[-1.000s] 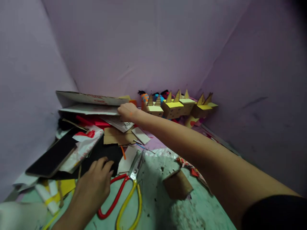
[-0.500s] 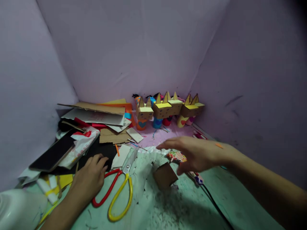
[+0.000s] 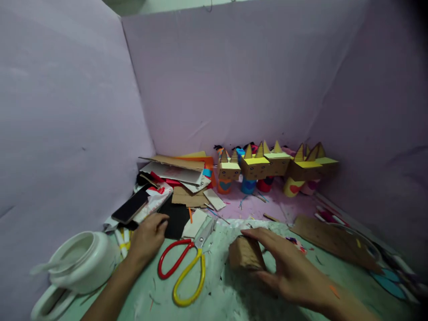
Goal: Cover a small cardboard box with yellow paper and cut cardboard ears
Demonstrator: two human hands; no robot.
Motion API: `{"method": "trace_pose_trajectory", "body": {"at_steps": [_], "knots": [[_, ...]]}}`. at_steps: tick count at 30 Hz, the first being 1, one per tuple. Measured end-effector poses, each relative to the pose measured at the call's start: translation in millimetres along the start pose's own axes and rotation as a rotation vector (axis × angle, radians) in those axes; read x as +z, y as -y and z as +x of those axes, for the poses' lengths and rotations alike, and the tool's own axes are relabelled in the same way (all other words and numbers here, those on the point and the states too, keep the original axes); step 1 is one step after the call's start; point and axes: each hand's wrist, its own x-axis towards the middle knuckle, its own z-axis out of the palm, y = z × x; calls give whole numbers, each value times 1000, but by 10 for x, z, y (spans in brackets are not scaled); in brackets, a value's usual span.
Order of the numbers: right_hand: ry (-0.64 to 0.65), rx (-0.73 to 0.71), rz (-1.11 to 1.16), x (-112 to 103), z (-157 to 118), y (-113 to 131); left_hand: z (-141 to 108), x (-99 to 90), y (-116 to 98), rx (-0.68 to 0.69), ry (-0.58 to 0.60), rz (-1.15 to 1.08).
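Observation:
My right hand (image 3: 287, 267) has its thumb and fingers around a small brown cardboard box (image 3: 245, 254), just above the green table. The near side of this box looks rough and torn. To the left, my left hand (image 3: 149, 234) is resting with curled fingers beside a sheet of black paper (image 3: 177, 218); nothing shows between them. Scissors (image 3: 199, 243) with one red and one yellow handle lie spread between my hands. Beyond my right hand, a brown cardboard sheet (image 3: 334, 243) lies on the table.
Several cardboard animal heads with pointed ears (image 3: 256, 167) stand on coloured tubes at the back. Stacked cardboard (image 3: 177, 169), a dark phone (image 3: 130, 206) and a white pot (image 3: 83, 263) with a spoon line the left. Pale walls (image 3: 234, 80) enclose the table.
My right hand has come down onto the cardboard box and closed around it; the box has turned. My left hand's fingers have curled in. The view has swung left and up, bringing the pot into sight.

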Motion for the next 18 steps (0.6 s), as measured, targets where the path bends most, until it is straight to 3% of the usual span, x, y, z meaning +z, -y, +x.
{"method": "trace_pose_trajectory", "body": {"at_steps": [5,8,11,16,18], "knots": [[103,27,-43,99,146,15,81,-265,27,-218,-171,-78],[97,3,-71,185,116,-127,14,-389,-27,-312,-217,-167],[79,-72,-73,213,48,-340,-136,-381,-90,-436,-267,-325],[69,-97,-73,125,32,-501,-377,-161,-181,-604,-154,-580],[108,-106,-67,66,69,-476,-402,-112,-207,-578,-73,-545]]}}
